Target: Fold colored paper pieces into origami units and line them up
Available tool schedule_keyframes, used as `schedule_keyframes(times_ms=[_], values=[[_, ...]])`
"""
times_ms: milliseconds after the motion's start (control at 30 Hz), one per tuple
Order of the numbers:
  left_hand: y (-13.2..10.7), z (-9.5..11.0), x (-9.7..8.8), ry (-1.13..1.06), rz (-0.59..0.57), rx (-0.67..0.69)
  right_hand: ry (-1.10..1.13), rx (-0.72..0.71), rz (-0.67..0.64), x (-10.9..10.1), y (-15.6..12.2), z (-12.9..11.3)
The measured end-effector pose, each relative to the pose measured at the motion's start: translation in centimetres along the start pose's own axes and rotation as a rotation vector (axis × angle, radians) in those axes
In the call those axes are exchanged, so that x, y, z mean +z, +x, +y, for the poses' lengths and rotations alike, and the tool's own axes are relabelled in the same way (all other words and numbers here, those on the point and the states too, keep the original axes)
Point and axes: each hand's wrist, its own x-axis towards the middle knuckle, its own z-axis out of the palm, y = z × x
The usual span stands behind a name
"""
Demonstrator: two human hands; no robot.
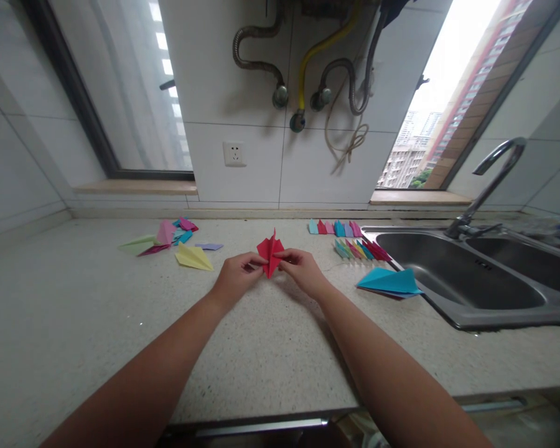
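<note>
A folded red paper piece (269, 252) is held up just above the speckled countertop (242, 348), near its middle. My left hand (236, 277) pinches its left side with the fingers closed. My right hand (302, 269) pinches its right side the same way. Both forearms reach in from the bottom of the view. The paper's lower tip is partly hidden between my fingers.
A yellow folded paper (193, 257) and a loose pile of coloured folded pieces (168, 238) lie to the left. Rows of small folded pieces (354, 242) and a blue folded stack (389, 282) lie to the right, beside a steel sink (471, 280) with a tap (492, 177).
</note>
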Motion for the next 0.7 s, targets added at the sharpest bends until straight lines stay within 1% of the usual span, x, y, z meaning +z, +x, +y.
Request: schedule_keyframes(times_ms=[133, 267, 333, 500, 633, 700], values=[[0.2, -0.3, 0.0, -0.066, 0.036, -0.041, 0.064, -0.005, 0.010, 0.0, 0.0, 0.0], [0.7, -0.5, 0.1, -0.246, 0.082, -0.105, 0.137, -0.047, 0.035, 0.0, -0.1, -0.7], [0.9, -0.5, 0.1, -0.334, 0.095, -0.140, 0.173, -0.035, 0.065, -0.1, -0.1, -1.0], [0.9, -0.1, -0.2, -0.539, 0.076, -0.235, 0.245, 0.021, 0.134, -0.5, 0.2, -0.8], [0.7, 0.0, -0.6, -0.745, 0.070, -0.293, 0.285, 0.029, 0.234, -0.7, 0.4, -0.5], [0.7, -0.1, -0.8, -0.824, 0.061, -0.330, 0.286, 0.042, 0.241, -0.7, 0.4, -0.5]])
